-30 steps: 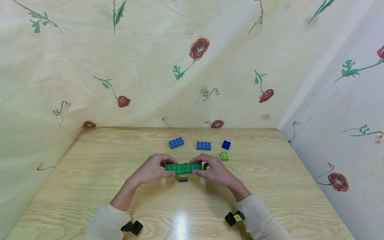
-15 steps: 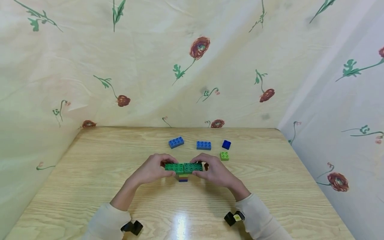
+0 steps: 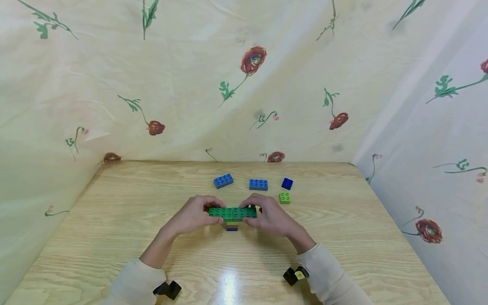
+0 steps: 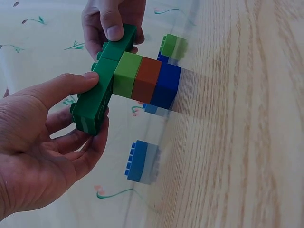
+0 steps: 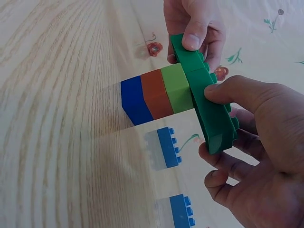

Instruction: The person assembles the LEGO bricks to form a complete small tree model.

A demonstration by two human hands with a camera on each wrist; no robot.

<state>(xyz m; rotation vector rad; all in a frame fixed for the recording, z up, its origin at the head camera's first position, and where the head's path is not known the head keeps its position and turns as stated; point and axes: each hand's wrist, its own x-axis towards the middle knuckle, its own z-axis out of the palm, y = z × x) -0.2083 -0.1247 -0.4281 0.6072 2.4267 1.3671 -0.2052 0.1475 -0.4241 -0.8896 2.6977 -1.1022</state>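
Block tower (image 3: 231, 224) stands mid-worktop (image 3: 114, 220); two dark green bricks (image 3: 233, 212) are seated side by side on top. Left hand (image 3: 190, 216) and right hand (image 3: 272, 218) each pinch one brick. Even downward pressure is advised, tower kept upright.

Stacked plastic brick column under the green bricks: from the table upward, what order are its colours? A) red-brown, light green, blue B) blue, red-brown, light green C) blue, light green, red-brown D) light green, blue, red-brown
B: in the left wrist view the dark blue square brick sits on the wooden table, the red-brown brick comes next, and the light green brick meets the dark green long bricks on top.
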